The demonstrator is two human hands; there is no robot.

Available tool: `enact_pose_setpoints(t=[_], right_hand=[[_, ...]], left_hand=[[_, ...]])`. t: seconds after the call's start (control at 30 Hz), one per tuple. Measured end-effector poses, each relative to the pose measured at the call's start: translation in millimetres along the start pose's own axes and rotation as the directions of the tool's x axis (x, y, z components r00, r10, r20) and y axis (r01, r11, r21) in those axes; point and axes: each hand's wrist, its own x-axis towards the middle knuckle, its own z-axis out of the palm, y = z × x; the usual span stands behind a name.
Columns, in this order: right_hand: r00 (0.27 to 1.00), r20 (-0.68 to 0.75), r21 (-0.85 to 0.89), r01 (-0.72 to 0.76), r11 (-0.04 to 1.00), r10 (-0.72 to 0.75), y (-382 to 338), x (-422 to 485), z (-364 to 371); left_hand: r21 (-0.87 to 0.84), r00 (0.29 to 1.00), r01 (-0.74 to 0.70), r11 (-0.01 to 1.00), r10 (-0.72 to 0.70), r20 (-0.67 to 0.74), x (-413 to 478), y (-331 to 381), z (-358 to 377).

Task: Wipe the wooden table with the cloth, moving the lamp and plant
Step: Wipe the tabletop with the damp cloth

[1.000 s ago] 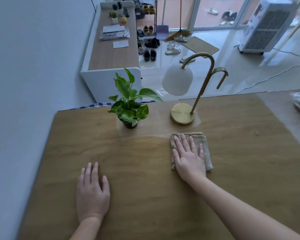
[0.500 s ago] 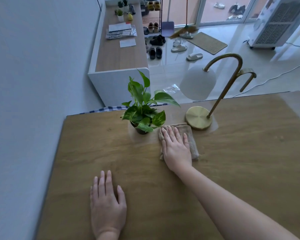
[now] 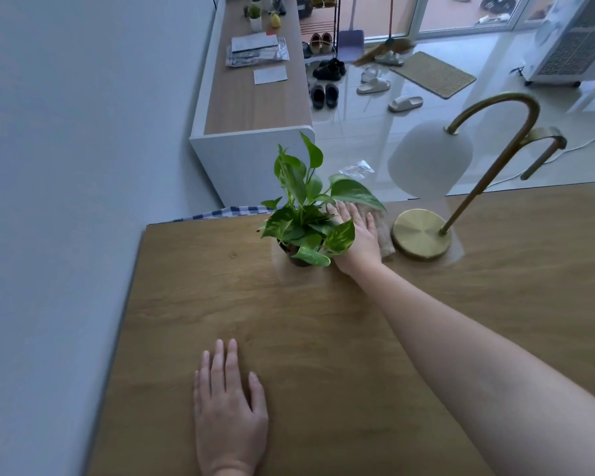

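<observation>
no legible text, label, brand or number anywhere in view

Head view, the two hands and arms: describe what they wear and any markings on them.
The left hand is bare: no glove, ring or wristband shows, and the frame cuts it off at the wrist. The right hand is bare too, as far as it shows. The right forearm has no sleeve, watch or marking up to the frame's edge.

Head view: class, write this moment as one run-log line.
right hand: flat on cloth, between plant and lamp base | left hand: flat on table | step: wiping near far edge
</observation>
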Motion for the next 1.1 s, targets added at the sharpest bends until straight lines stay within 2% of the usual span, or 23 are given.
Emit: enact_pose_setpoints(t=[0.3, 0.57, 0.83, 0.93, 1.1], right_hand=[[1.000, -0.006, 0.009, 0.021, 1.000, -0.021, 5.3, -0.7, 4.9], [0.998, -0.067, 0.075, -0.015, 0.997, 0.020, 8.7, -84.1, 17.6], [0.999, -0.045, 0.057, 0.008, 0.998, -0.005, 43.0, -180.6, 16.3], [0.997, -0.061, 0.027, -0.040, 0.999, 0.042, 75.5, -200.4, 10.4], [0.978, -0.093, 0.031, -0.183, 0.983, 0.185, 127.3, -209.7, -7.5]], left_hand=[[0.014, 1.000, -0.014, 1.000, 0.013, 0.026, -0.6, 0.6, -2.9], [0.017, 0.999, 0.009, 1.000, -0.010, 0.053, -1.8, 2.9, -6.5], [0.010, 0.999, 0.019, 1.000, -0.019, -0.042, -8.8, 6.4, -4.3], [-0.001, 0.997, -0.054, 0.999, 0.054, -0.052, -13.0, 33.5, 0.6], [-0.107, 0.965, -0.247, 0.963, 0.255, 0.064, -13.2, 120.9, 21.7]])
